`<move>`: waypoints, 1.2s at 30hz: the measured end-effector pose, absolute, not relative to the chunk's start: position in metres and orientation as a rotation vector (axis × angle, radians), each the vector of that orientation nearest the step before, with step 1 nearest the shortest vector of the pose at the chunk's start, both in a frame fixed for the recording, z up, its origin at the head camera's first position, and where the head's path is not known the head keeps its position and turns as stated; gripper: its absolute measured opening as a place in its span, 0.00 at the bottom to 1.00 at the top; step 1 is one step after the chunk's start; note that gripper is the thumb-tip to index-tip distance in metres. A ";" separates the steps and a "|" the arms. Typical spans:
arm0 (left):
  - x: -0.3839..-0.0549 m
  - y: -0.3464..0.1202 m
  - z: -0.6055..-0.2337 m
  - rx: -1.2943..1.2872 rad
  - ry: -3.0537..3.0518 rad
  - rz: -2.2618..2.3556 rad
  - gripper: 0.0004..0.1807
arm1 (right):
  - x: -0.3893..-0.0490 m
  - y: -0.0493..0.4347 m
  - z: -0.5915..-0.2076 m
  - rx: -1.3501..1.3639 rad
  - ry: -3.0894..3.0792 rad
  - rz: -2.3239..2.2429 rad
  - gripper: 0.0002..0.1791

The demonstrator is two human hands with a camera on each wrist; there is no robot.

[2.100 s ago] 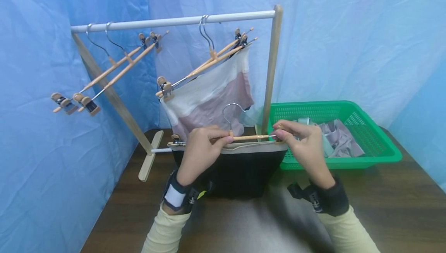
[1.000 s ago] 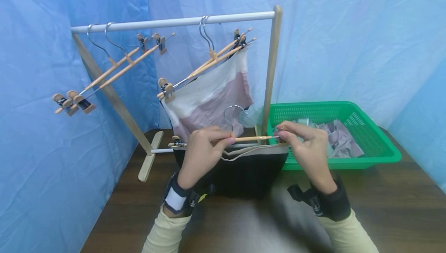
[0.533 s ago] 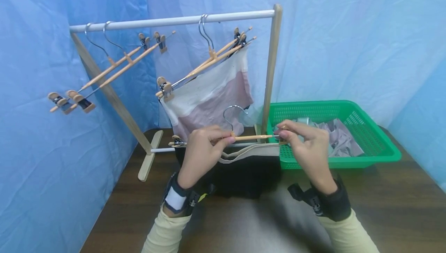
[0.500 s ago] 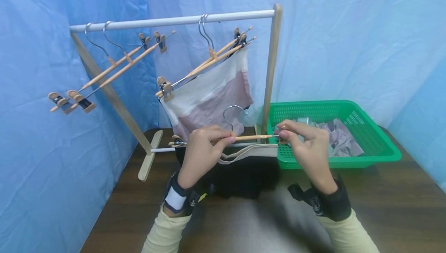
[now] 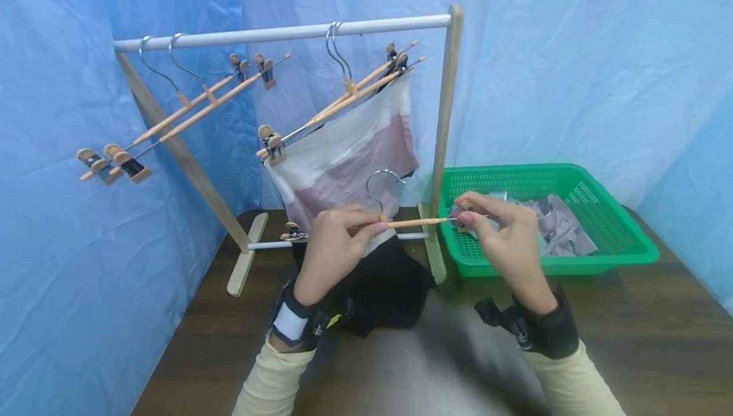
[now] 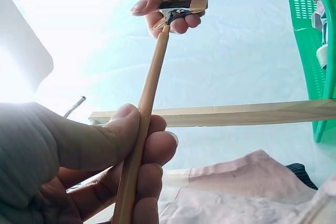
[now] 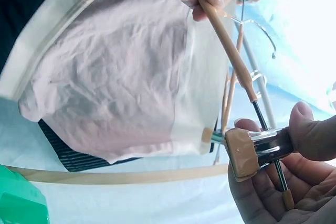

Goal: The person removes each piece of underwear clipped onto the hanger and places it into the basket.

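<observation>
My left hand [image 5: 335, 250] grips the wooden bar of a clip hanger [image 5: 415, 222] near its middle; its metal hook points up. The fingers and thumb of my right hand [image 5: 506, 238] pinch the clip [image 7: 257, 153] at the hanger's right end, with no cloth in that clip. Below the bar, a black garment [image 5: 395, 282] with a pale waistband hangs from the left side, near the left clip [image 5: 293, 233]. Its right side droops low over the table. My left hand hides part of the bar and garment. The hanger's left end lies outside both wrist views.
A small rack with a white rail [image 5: 258, 35] stands behind. Two bare clip hangers [image 5: 183, 114] hang on its left, and two more on its right bear a white-and-pink garment [image 5: 355, 155]. A green basket [image 5: 618, 254] with crumpled clothes [image 5: 558, 225] stands at right.
The right corner of the black garment has slipped out of the right clip and dropped down and left. Both hands stay on the hanger, nearly in place.
</observation>
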State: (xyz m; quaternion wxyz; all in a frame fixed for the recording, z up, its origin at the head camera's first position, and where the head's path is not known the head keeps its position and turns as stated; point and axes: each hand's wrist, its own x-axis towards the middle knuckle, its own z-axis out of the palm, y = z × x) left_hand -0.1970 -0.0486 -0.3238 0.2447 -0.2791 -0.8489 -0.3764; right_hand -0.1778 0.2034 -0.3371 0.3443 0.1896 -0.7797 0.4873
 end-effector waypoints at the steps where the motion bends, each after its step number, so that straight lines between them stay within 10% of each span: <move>1: -0.197 -0.048 -0.324 -0.758 -2.322 -1.025 0.08 | -0.178 0.203 -0.337 0.498 -2.022 1.274 0.08; 36: -0.204 -0.056 -0.287 -0.978 -2.976 -0.861 0.05 | -0.189 0.223 -0.337 0.708 -2.197 1.293 0.10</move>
